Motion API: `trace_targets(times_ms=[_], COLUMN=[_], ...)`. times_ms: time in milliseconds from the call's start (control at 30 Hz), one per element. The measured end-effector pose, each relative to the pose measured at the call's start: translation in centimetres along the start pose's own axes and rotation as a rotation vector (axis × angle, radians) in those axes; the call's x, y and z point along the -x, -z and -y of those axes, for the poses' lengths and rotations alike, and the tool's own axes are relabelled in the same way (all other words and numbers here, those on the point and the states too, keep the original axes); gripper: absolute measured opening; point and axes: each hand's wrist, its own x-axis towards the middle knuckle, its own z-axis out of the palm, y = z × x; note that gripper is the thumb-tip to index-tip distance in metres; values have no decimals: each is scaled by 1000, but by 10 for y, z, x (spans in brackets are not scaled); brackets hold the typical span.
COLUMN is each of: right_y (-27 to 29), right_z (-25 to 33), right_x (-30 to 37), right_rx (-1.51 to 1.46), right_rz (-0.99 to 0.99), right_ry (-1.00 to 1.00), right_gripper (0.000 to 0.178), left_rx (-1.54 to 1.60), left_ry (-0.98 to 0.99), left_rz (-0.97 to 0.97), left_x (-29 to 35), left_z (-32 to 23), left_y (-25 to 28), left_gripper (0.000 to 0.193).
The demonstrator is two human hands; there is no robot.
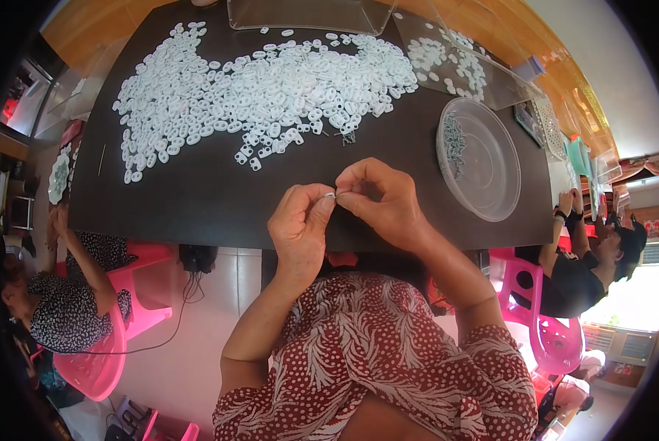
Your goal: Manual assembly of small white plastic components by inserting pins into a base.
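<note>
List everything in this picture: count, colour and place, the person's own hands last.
table: one, black, centre
plastic pieces: too many to count, white, heaped on the table's far half
round dish: one, clear, right of the hands, small grey metal parts inside
clear tray: one, far edge
clear sheet: one, far right, white pieces on it
pink stools: several, on both sides
other people: two, seated left and right
left hand: pinching a small white piece
right hand: fingertips meeting the left's

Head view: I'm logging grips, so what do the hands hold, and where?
Left hand and right hand pinch one small white plastic piece between fingertips; which part cannot be told.
</note>
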Motion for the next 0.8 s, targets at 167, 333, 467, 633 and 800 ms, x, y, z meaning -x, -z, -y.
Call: trace_targets(times_ms=[167,333,467,633,800], right_y=[-6,-16,-14,-15,-12], right_z=[0,2,1,-1,1], right_x=[2,4,5,5,6], right_rx=[-25,-146,-118,-132,-174], right_rz=[-27,-116,-104,-74,-59], right_ry=[-44,-44,-57,-71,-68], right_gripper=[13,12,12,13,12], left_rx=[-95,107,113,-120,31], left_ry=[-49,67,65,-92,-11], left_rz=[-14,-46,-48,-46,-59], left_x=[0,1,2,2,3], left_z=[0,-3,-3,-1,-1], left_y=[0,3,3,3,1], left_gripper=[8,8,8,7,9])
